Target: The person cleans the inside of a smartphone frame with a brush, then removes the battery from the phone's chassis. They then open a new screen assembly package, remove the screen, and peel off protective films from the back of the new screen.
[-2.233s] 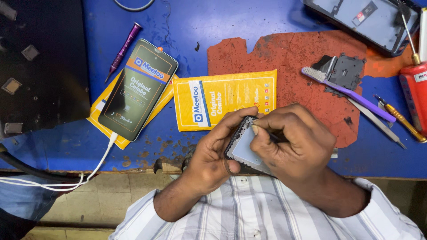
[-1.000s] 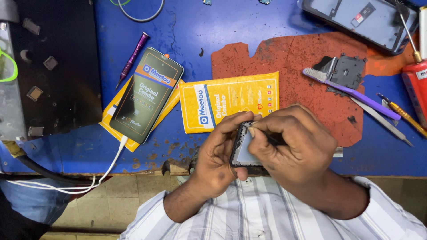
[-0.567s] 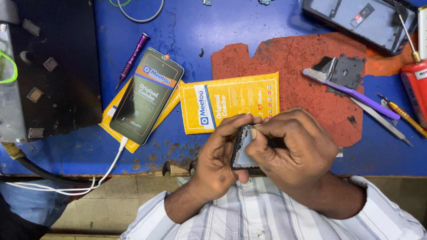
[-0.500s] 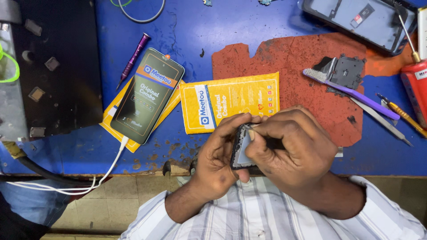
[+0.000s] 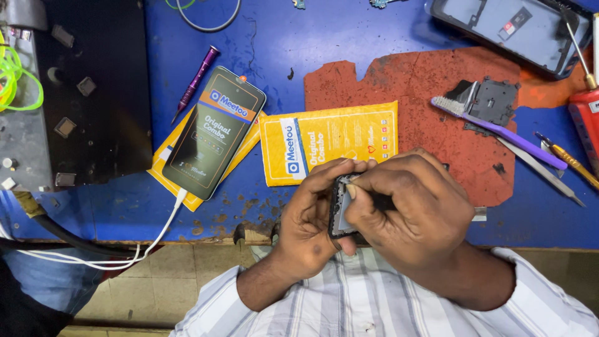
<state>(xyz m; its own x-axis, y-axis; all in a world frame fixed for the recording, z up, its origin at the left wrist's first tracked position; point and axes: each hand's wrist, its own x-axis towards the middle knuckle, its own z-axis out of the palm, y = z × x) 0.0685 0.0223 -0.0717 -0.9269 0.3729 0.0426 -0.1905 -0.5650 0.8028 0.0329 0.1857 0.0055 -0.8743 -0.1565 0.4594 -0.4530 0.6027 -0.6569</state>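
My left hand (image 5: pixel 309 218) grips a small dark phone body (image 5: pixel 340 209) by its edge, tilted almost on its side, just above the near edge of the blue worktable (image 5: pixel 312 50). My right hand (image 5: pixel 412 209) is closed over the phone from the right, its fingers pinched on a thin dark tool (image 5: pixel 382 201) whose tip presses on the phone's upper edge. Most of the phone and the tool is hidden by my fingers.
A phone screen (image 5: pixel 215 140) with a white cable (image 5: pixel 159 234) lies on a yellow packet; another yellow packet (image 5: pixel 331 140) is beside it. A purple screwdriver (image 5: pixel 196 81), purple toothbrush (image 5: pixel 499 131), tweezers (image 5: pixel 540 171), red tool (image 5: pixel 586 118), phone frame (image 5: pixel 511 31) and black block (image 5: pixel 93 93) surround them.
The phone has turned from nearly flat to almost edge-on in my left hand. My right hand has stayed pressed on it with the tool. The view shifted slightly.
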